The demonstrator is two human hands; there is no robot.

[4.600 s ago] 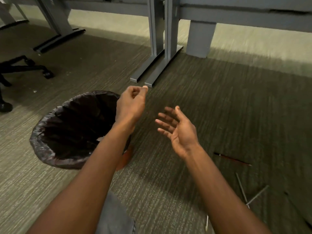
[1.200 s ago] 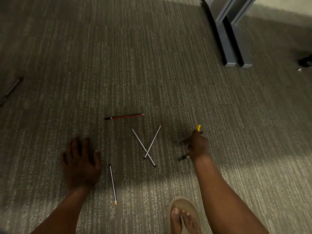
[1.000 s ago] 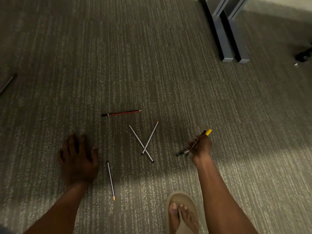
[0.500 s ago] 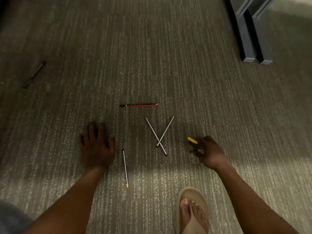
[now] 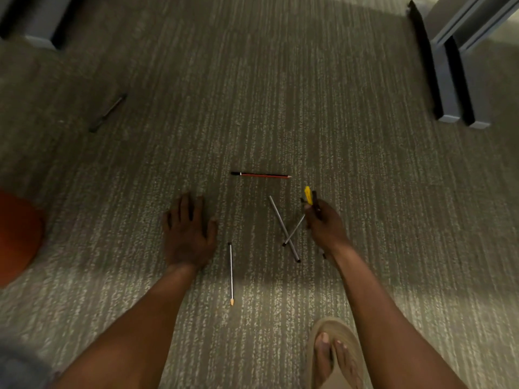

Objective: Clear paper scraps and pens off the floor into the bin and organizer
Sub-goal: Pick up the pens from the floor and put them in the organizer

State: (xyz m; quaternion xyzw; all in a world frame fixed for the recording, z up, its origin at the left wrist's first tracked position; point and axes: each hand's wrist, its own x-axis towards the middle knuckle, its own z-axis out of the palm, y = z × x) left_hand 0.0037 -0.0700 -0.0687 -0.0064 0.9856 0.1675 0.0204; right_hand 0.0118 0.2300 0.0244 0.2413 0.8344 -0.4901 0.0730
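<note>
My right hand (image 5: 325, 228) is closed around a bundle of pens (image 5: 310, 196), one with a yellow end sticking up past my fingers. It hovers right beside two grey pencils crossed on the carpet (image 5: 283, 228), over the upper end of one. A red pencil (image 5: 261, 175) lies flat just beyond them. My left hand (image 5: 188, 234) rests palm down on the carpet, fingers spread, holding nothing. A white pencil (image 5: 231, 272) lies just right of it. A dark pen (image 5: 108, 112) lies far off at the upper left.
Grey desk feet (image 5: 460, 88) stand at the upper right and another grey base (image 5: 42, 26) at the upper left. An orange-red rounded object (image 5: 16, 237) shows at the left edge. My sandalled foot (image 5: 334, 357) is at the bottom right.
My right hand, holding the yellow-ended pen bundle, lifted and shifted left to the crossed grey pencils. My left hand stayed flat on the carpet. The view shifted, bringing in the orange object.
</note>
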